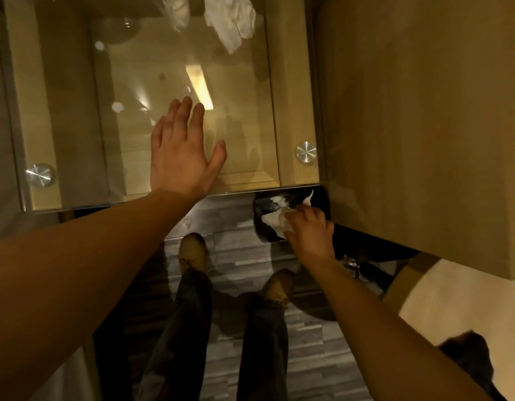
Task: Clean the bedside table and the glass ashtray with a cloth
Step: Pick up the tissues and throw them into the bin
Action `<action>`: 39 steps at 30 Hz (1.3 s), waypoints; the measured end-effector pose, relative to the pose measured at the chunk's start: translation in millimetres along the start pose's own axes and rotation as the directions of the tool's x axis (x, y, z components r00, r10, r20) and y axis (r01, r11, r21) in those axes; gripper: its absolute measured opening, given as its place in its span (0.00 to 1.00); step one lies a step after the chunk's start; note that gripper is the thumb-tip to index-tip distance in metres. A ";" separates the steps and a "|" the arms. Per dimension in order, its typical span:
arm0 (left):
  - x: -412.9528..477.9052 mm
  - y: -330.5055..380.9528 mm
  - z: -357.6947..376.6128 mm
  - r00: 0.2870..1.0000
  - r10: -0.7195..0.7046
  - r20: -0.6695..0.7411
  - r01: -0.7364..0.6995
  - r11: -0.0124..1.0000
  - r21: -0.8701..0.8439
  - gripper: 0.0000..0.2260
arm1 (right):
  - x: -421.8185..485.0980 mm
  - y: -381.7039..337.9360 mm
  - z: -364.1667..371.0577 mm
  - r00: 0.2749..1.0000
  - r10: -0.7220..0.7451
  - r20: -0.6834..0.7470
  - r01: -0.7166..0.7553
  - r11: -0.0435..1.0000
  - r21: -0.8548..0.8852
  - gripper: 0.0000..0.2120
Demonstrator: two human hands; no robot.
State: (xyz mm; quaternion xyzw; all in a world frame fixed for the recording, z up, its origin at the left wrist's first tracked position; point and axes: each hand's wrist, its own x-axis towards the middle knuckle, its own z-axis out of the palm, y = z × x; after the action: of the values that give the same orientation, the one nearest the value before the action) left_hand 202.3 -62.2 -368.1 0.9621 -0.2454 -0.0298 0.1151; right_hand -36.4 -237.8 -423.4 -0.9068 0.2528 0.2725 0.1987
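Bedside table (76, 117) with its glass top fills the upper left; the glass ashtray (120, 28) sits faintly near its far edge, by crumpled white paper (230, 21). The left hand (182, 153) lies open and flat near the front edge. Below the front right corner, the right hand (309, 230) grips a white wad (275, 218) — probably waste — over a dark bin (291, 215). Dropping it appears to be the step in hand; wiping needs a cloth next.
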 end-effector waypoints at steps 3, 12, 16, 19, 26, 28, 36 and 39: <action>-0.6 1.2 -0.2 1.000 0.003 0.000 -0.003 1.000 -0.001 0.32 | 10.9 17.2 2.0 0.998 0.013 0.061 -0.014 1.000 0.003 0.24; -4.7 2.2 -2.0 0.999 0.025 -0.032 -0.026 1.000 -0.015 0.31 | -46.0 -4.7 -98.5 0.908 -0.051 -0.416 0.208 0.916 0.342 0.13; -4.0 2.7 -1.7 1.000 0.015 -0.003 -0.015 1.000 -0.003 0.31 | -30.1 -40.0 -156.6 0.864 -0.074 -0.498 0.275 0.898 0.344 0.16; -2.6 1.7 -1.0 1.000 0.011 0.004 -0.011 1.000 -0.003 0.32 | 15.8 -75.8 -192.4 0.845 -0.094 -0.527 0.328 0.869 0.371 0.17; 0.7 1.3 1.1 1.000 0.018 -0.003 -0.018 1.000 0.008 0.32 | 154.9 -164.6 -244.4 0.832 -0.226 -0.507 0.397 0.881 0.258 0.28; 0.9 1.6 0.2 1.000 0.015 0.008 -0.015 1.000 0.018 0.32 | 184.2 -181.2 -248.1 0.855 -0.259 -0.449 0.380 0.902 0.203 0.31; 2.9 2.3 -4.5 0.999 0.017 0.036 -0.017 1.000 0.017 0.33 | 222.3 -185.4 -235.8 0.863 -0.305 -0.402 0.398 0.901 0.171 0.13; 3.0 1.3 -5.5 0.999 0.012 0.044 -0.013 1.000 0.015 0.33 | 205.3 -178.9 -232.5 0.870 -0.256 -0.422 0.387 0.885 0.261 0.11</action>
State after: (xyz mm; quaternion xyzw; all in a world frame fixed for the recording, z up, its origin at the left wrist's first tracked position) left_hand 204.9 -63.6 -362.4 0.9605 -0.2542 -0.0485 0.1026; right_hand 305.1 -283.5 -326.1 -0.9239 0.1722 0.0088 0.3417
